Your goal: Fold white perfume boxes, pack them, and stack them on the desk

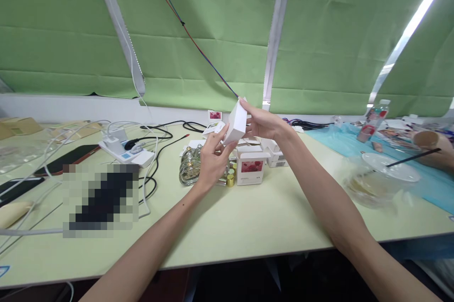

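Observation:
Between my two hands a small white cardboard box [237,122] is held tilted above the table. My left hand [214,155] grips its lower end with thumb and fingers. At its upper end, my right hand [264,122] is closed on the box, the fingers partly behind it. Just below stands a white box with a red picture [251,172], its top flap up. Clear glass bottles [189,169] lie to the left of it, partly hidden by my left hand. A gold cap [230,180] shows beside the box.
On the left are a power strip [126,150], tangled cables and a dark phone [21,188]. More white boxes [276,155] stand behind the picture box. To the right are a bagged bowl with a lid [386,174], a plastic bottle [374,119] and another person's arm [436,150].

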The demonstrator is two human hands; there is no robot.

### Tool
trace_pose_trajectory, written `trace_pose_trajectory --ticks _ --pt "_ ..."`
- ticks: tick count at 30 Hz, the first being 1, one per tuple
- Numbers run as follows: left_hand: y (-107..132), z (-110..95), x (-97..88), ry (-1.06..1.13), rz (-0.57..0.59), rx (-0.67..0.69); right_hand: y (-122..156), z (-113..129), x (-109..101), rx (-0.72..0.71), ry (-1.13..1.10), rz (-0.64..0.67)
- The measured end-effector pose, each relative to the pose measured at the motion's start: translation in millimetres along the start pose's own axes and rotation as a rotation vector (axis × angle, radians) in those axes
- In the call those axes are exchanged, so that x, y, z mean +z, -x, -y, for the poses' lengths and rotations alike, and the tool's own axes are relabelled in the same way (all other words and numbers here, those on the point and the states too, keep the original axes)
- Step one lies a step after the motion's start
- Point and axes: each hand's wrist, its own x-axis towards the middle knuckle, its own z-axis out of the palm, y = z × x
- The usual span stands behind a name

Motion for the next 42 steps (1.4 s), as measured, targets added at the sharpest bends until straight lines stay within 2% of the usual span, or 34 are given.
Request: trace_pose_trajectory --ticks 6,13,26,42 --pt "0 -3 0.9 0.005 -0.01 -0.001 2 2 -2 -0.017 0.02 -0.002" --pt "1 -4 0.7 0.043 0.026 -0.088 4 3 -4 -0.016 0.035 0.019" --pt "2 -3 1.8 0.066 0.008 -0.057 0 0 -4 -0.009 0.047 0.042" --pt "4 -3 1.7 0.033 -0.01 -0.041 -6 -6 5 -0.056 -0.042 0.063"
